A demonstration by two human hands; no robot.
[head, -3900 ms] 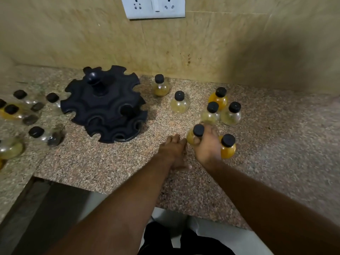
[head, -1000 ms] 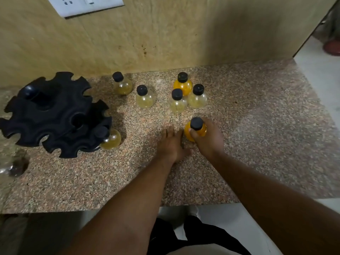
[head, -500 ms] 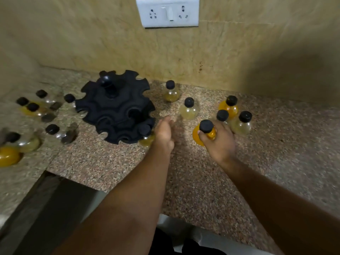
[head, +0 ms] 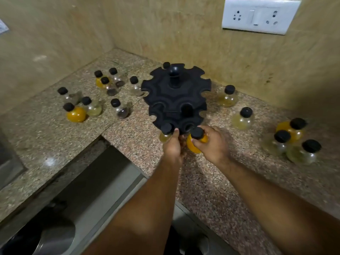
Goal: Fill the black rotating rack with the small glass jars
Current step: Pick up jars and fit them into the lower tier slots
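The black rotating rack [head: 175,100] stands on the granite counter with notched tiers. A pale yellow jar [head: 166,132] with a black cap hangs in a lower front notch. My right hand [head: 213,143] grips an orange jar [head: 196,142] by its neck, right at the rack's lower front edge. My left hand [head: 173,147] reaches to the rack's lower rim beside the pale jar, fingertips touching it; its finger pose is partly hidden.
Several capped jars [head: 95,100] stand left of the rack, and several more [head: 287,138] to the right. A socket plate [head: 257,16] is on the wall. The counter edge drops to a sink area [head: 55,227] at lower left.
My right hand has carried the orange jar left to the rack's lower front edge. My left hand has stayed at the rack's rim. The camera has swung right and closer.
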